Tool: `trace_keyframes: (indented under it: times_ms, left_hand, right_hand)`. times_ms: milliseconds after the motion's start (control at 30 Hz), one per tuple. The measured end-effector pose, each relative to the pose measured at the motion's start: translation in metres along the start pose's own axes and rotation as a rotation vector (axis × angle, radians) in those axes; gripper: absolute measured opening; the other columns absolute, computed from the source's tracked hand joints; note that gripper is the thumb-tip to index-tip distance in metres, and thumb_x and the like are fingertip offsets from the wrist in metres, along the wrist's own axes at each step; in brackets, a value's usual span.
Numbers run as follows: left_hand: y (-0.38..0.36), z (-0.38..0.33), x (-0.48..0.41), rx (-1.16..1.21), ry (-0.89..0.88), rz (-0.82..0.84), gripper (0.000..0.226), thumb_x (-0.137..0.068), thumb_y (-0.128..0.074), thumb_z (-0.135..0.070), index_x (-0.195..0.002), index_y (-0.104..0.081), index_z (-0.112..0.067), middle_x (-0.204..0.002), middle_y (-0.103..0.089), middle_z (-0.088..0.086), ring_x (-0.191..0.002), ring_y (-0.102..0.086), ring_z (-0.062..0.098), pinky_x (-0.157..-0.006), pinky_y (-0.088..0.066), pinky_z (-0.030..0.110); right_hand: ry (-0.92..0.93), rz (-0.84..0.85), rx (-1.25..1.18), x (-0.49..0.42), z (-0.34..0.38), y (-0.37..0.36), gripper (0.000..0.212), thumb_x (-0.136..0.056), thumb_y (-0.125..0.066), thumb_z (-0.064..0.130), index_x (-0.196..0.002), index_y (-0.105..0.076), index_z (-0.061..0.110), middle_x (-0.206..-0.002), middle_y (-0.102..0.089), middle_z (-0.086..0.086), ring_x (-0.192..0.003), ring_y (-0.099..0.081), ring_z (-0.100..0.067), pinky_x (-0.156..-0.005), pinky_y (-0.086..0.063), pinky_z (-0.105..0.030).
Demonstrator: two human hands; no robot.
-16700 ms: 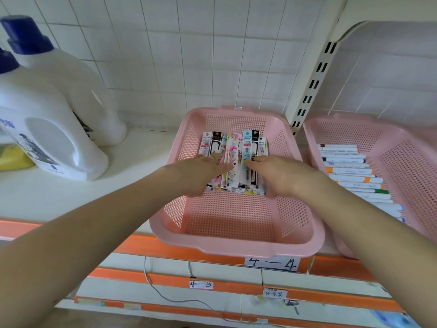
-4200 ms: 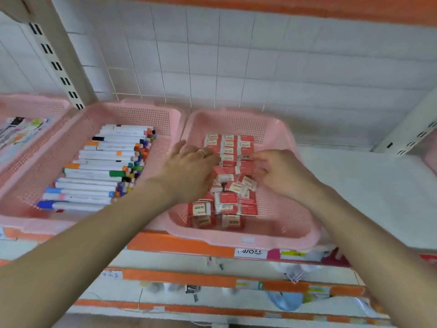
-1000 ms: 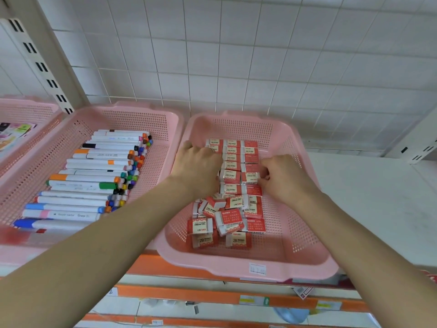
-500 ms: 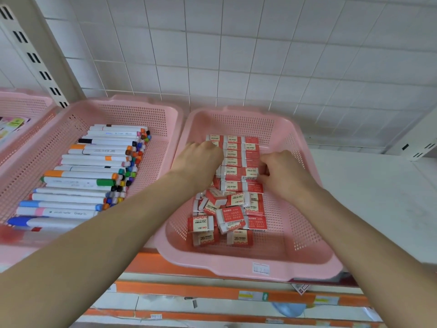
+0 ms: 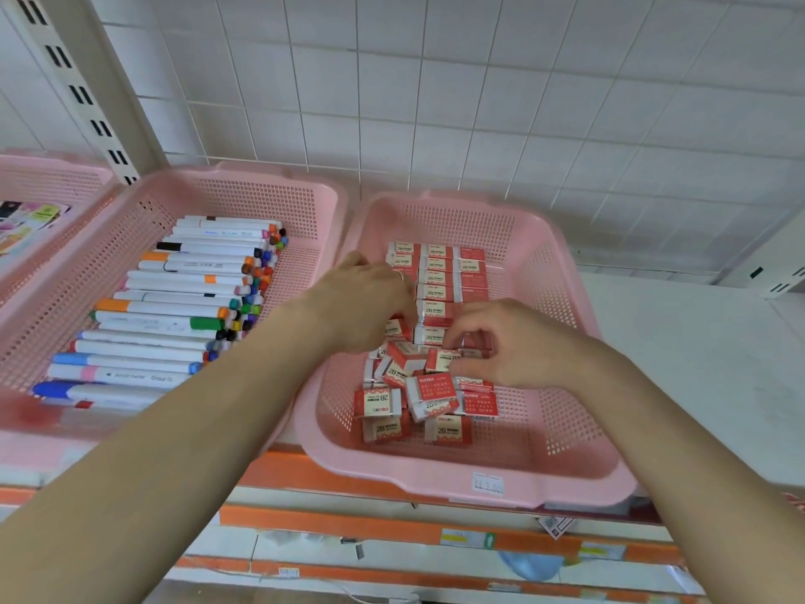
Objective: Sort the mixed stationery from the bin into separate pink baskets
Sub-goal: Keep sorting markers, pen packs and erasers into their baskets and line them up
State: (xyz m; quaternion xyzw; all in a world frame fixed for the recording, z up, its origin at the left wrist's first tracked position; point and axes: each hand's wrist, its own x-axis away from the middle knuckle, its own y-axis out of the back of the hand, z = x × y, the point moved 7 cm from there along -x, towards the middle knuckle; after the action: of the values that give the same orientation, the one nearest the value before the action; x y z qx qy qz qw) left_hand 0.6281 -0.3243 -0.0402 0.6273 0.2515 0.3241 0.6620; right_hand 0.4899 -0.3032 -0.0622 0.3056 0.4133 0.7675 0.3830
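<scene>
Left of the left hand (image 5: 366,298), the marker basket (image 5: 261,198) holds markers (image 5: 174,307) laid side by side. Both hands are in the eraser basket (image 5: 479,481). Its erasers (image 5: 435,276) lie in neat rows beyond the hands and in a loose heap nearer. The left hand's fingers curl down among them, and I cannot tell whether they hold anything. The right hand (image 5: 514,342) pinches one eraser (image 5: 442,359). The baskets stand rim beside rim, and bare shelf (image 5: 697,364) lies right of the right hand.

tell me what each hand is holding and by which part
The right hand pinches one red eraser by a short end. The left hand curls downward, its grip hidden.
</scene>
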Motion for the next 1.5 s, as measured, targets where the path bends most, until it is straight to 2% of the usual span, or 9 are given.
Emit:
trace_keyframes:
  times_ms: [133,400,667,867,967,1133,1233,1367,1500]
  left_hand:
    - [-0.003,0.002,0.001,0.047,0.013,0.042,0.041,-0.086,-0.065,-0.033,-0.126,-0.063,-0.041,-0.127,-0.058,-0.016,-0.123,-0.05,0.012,-0.112,-0.025,0.04]
    - [-0.004,0.004,-0.003,0.04,0.048,-0.045,0.034,-0.087,-0.06,-0.007,-0.113,-0.062,-0.029,-0.106,-0.063,-0.01,-0.101,-0.059,0.014,-0.11,-0.03,0.036]
    - [-0.001,0.005,-0.002,0.083,0.066,-0.069,0.019,-0.089,-0.058,-0.009,-0.096,-0.062,-0.025,-0.097,-0.062,-0.008,-0.093,-0.059,0.016,-0.108,-0.033,0.036]
    - [0.003,0.005,-0.003,0.105,0.087,-0.094,0.02,-0.09,-0.057,-0.01,-0.082,-0.053,-0.028,-0.087,-0.055,-0.007,-0.086,-0.055,0.016,-0.103,-0.037,0.036]
    - [0.002,0.005,-0.004,0.101,0.09,-0.098,0.018,-0.091,-0.057,-0.01,-0.085,-0.057,-0.027,-0.087,-0.054,-0.007,-0.088,-0.056,0.017,-0.103,-0.036,0.035]
    - [0.001,0.005,-0.005,0.113,0.098,-0.09,0.017,-0.091,-0.059,-0.011,-0.084,-0.057,-0.026,-0.088,-0.055,-0.008,-0.091,-0.056,0.017,-0.104,-0.035,0.035]
    - [-0.001,0.007,-0.005,0.121,0.104,-0.08,0.018,-0.09,-0.059,-0.01,-0.084,-0.057,-0.027,-0.089,-0.056,-0.008,-0.092,-0.056,0.018,-0.104,-0.036,0.036]
    - [-0.001,0.007,-0.005,0.129,0.108,-0.078,0.019,-0.089,-0.059,-0.011,-0.083,-0.055,-0.028,-0.086,-0.053,-0.009,-0.091,-0.055,0.018,-0.104,-0.036,0.036]
    - [-0.002,0.008,-0.005,0.114,0.103,-0.077,0.025,-0.088,-0.06,-0.009,-0.077,-0.05,-0.029,-0.08,-0.049,-0.012,-0.085,-0.054,0.016,-0.103,-0.036,0.035]
  right_hand:
    - [0.014,0.011,-0.005,0.0,-0.001,-0.001,0.029,-0.082,-0.076,0.041,-0.108,-0.069,0.031,-0.101,-0.059,0.02,-0.092,-0.06,-0.004,-0.086,-0.052,-0.035]
    - [0.015,-0.146,0.155,-0.005,0.0,0.01,0.036,-0.088,-0.069,0.038,-0.12,-0.067,0.022,-0.095,-0.05,0.018,-0.079,-0.05,0.003,-0.073,-0.043,-0.021]
    - [-0.018,-0.139,0.307,-0.013,0.004,0.004,0.025,-0.093,-0.063,0.036,-0.107,-0.066,0.015,-0.081,-0.061,0.008,-0.069,-0.06,-0.007,-0.064,-0.054,-0.031]
    - [0.039,-0.199,0.201,-0.015,0.014,0.008,0.022,-0.096,-0.061,0.024,-0.116,-0.06,0.014,-0.094,-0.066,0.003,-0.078,-0.06,-0.008,-0.074,-0.054,-0.033]
    - [0.122,-0.217,0.162,-0.01,0.025,0.008,0.016,-0.097,-0.059,0.028,-0.11,-0.067,0.022,-0.086,-0.063,0.011,-0.071,-0.055,0.0,-0.067,-0.051,-0.03]
    - [0.245,-0.027,0.208,-0.008,0.043,-0.011,0.033,-0.1,-0.045,0.047,-0.129,-0.061,0.041,-0.08,-0.065,0.013,-0.07,-0.056,-0.004,-0.064,-0.049,-0.03]
    - [0.237,-0.021,0.137,-0.009,0.042,-0.012,0.03,-0.099,-0.05,0.044,-0.123,-0.067,0.036,-0.081,-0.068,0.012,-0.07,-0.057,-0.006,-0.067,-0.05,-0.035]
    - [0.167,-0.159,-0.031,-0.003,0.034,0.007,0.02,-0.093,-0.066,0.03,-0.111,-0.072,0.032,-0.085,-0.07,0.02,-0.07,-0.063,-0.002,-0.065,-0.051,-0.019]
    - [-0.002,-0.269,-0.011,0.013,0.007,0.026,0.024,-0.092,-0.067,0.027,-0.112,-0.059,0.036,-0.097,-0.065,0.018,-0.077,-0.062,0.003,-0.07,-0.054,-0.015]
